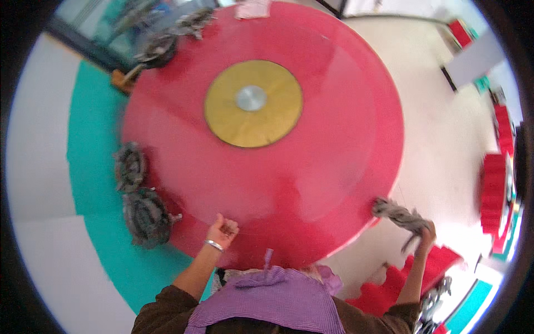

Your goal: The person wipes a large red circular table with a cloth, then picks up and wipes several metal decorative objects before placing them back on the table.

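A round table with a red top stands before me, with a round gold-coloured plate and a silver disc at its middle. My right hand grips one end of a twisted grey-brown cloth; its far end lies at the table's right edge. Above the near left part of the table is my left hand, a bangle at its wrist. Its fingers are curled, and small dark bits seem to lie in the palm, though blur hides what they are.
Dark bundles of unclear kind sit at the table's left edge, others at its far left. A pale pink cloth lies at the far edge. Red-covered furniture stands to the right. A teal floor strip runs along the left.
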The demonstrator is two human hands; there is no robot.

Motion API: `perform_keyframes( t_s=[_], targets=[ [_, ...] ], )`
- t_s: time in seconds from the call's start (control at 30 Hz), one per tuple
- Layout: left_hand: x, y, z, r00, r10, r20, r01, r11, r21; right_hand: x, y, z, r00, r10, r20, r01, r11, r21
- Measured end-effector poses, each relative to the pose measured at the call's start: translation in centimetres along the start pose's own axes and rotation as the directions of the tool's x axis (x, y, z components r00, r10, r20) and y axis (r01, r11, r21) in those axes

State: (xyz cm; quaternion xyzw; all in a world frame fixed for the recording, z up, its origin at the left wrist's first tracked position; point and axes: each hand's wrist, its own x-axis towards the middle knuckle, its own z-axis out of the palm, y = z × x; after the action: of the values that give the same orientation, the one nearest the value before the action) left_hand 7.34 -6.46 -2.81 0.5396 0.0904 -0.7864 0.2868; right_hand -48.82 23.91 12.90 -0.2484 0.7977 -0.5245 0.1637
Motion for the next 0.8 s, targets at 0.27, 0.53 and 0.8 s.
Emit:
perform_keyframes(
  t_s=[0.27,0.53,0.8],
  targets=[
    [0.2,-2.2,1.6,0.98,0.075,-0.183,-0.042,0.982,0.182,2.1,-1.3,4.4,0.963,0.268,0.028,-0.263,0.91,0.32],
    [-1.5,1.1,0.0,0.756,0.548,-0.358,-0.36,0.805,0.471,-3.6,-17.2,12.3,0.985,-0.095,0.145,0.029,0.914,0.405],
    [0.3,4.8,0.4,0.767,0.578,-0.277,-0.481,0.805,0.347,-6.2,-22.4,18.1,0.728,-0.49,0.48,0.105,0.772,0.627]
  ],
)
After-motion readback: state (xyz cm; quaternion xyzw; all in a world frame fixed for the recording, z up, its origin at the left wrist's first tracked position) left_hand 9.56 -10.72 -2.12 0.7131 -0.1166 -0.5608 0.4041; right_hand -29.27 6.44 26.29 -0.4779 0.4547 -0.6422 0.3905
